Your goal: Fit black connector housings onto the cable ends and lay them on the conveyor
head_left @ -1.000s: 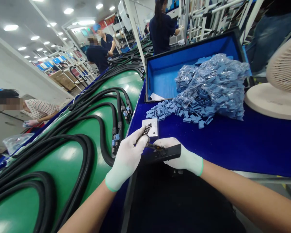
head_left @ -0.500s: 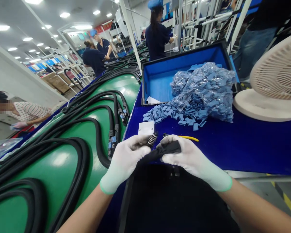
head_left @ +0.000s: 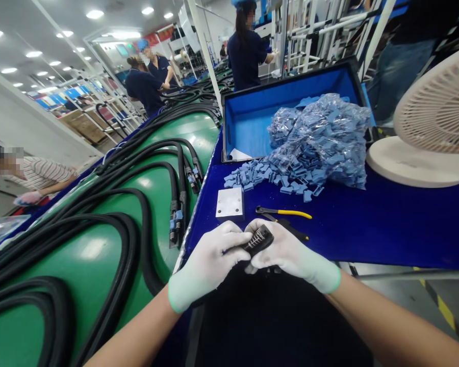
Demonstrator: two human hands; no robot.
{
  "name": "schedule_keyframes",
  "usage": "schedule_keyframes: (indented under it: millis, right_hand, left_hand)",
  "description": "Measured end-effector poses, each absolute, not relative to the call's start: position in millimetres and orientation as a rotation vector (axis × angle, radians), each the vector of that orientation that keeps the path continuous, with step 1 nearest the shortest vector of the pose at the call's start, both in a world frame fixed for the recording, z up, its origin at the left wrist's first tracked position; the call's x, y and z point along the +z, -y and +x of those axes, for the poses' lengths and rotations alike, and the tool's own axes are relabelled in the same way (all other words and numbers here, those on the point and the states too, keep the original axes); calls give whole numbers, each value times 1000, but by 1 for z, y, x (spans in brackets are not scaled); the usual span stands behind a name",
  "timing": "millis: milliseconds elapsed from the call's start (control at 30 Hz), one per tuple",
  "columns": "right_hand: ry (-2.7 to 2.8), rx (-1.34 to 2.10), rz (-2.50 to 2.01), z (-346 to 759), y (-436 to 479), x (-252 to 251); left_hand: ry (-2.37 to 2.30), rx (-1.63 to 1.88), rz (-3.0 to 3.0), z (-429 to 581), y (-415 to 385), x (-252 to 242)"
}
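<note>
We pinch the black plug (head_left: 264, 238) in left hand (head_left: 214, 255) and right hand (head_left: 288, 252), apparently adjusting it; next, steady alignment seems needed.

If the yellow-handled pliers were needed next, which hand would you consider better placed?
Probably the right hand: the yellow-handled pliers lie just beyond it, while the left hand is farther away. Both hands are on the black part, though.

Black hoses (head_left: 133, 255) lining a long green bench (head_left: 95, 244) and navy-clad co-workers (head_left: 247, 61) show a factory.
</note>
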State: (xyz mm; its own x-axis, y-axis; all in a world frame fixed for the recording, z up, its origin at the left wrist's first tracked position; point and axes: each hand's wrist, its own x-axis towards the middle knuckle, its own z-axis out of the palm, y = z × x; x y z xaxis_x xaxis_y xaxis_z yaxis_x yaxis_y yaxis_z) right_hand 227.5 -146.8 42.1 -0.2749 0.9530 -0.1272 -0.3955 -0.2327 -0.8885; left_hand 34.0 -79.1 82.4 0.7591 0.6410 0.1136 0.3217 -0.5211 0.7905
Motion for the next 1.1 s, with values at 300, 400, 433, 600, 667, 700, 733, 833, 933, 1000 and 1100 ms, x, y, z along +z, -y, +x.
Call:
schedule_keyframes:
  millis: [300,400,433,600,667,700,733,833,933,1000,1100]
  right_hand:
    - [876,1436,-888,230,141,37]
    - [759,1257,-812,223,149,38]
    - [733,1211,-820,219,153,38]
    - [1280,1241,-1092,231,148,39]
    - [1628,923,-1376,260,126,39]
    - [1691,619,-1650,278,112,38]
    - [1730,318,-1964,295,99,36]
    - [1829,17,-2337,328,65,28]
    - [1928,51,-2285,331,53,19]
    - [1967,36,-2240,326,55,14]
    - [1959,26,-2081,329,62,8]
  left_hand:
    - [-1184,691,2070,43,86,74]
    - [-1116,535,1929,31,106,72]
    - [-1032,472,1713,27,109,69]
    - [-844,1031,692,13,97,56]
    - [-858,1181,646,12,87,62]
    - [-853,1211,692,12,83,67]
    - [-845,1233,768,13,78,73]
    - [-861,1332,1066,20,61,91]
    - [-944,1416,1319,31,36,102]
    - [-1007,1459,1439,40,15,107]
    - [-1003,1453,1559,54,-16,110]
